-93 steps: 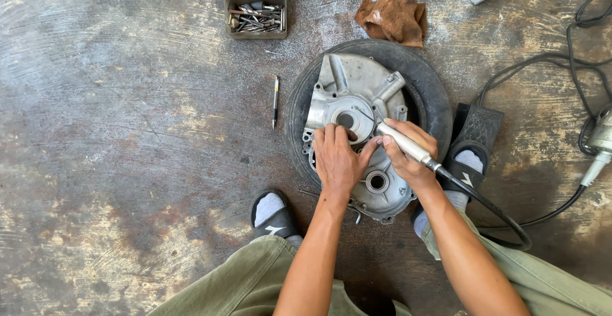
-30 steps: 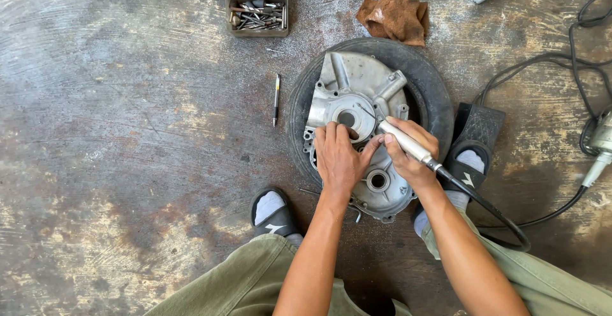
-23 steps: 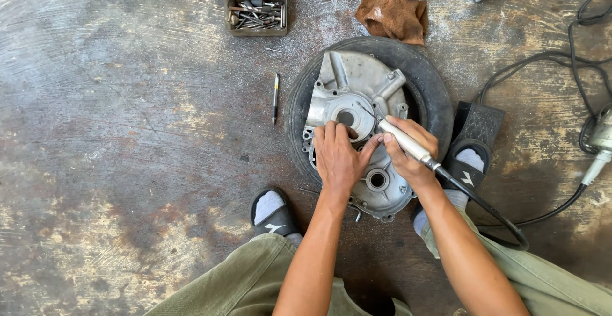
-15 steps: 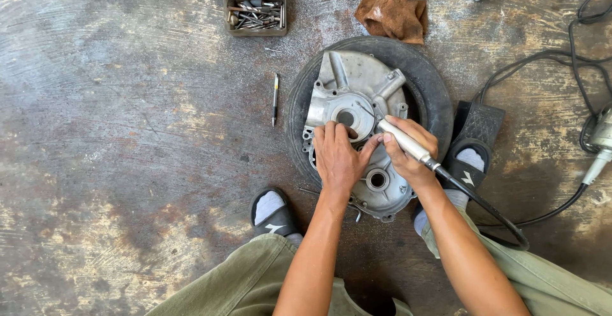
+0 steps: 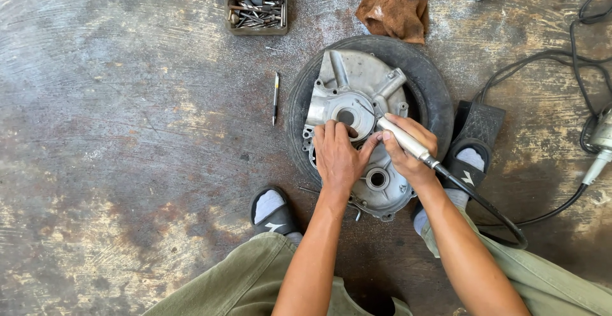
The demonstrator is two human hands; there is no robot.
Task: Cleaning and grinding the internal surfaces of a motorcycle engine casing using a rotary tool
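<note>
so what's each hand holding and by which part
The right hand grips the slim silver handpiece around its barrel, pen-style, cable trailing behind. The left hand holds nothing; it lies flat on the grey cast-metal engine cover.

Grinder tip hidden behind right hand

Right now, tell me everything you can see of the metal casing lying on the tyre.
The metal casing is a dull grey cast cover, aluminium by its look, with ribs, bolt lugs and two round bores. It lies flat on a black tyre on the concrete floor. The left hand presses on its middle; the right hand holds a slim silver grinding tool, tip against the casing near the upper bore.
</note>
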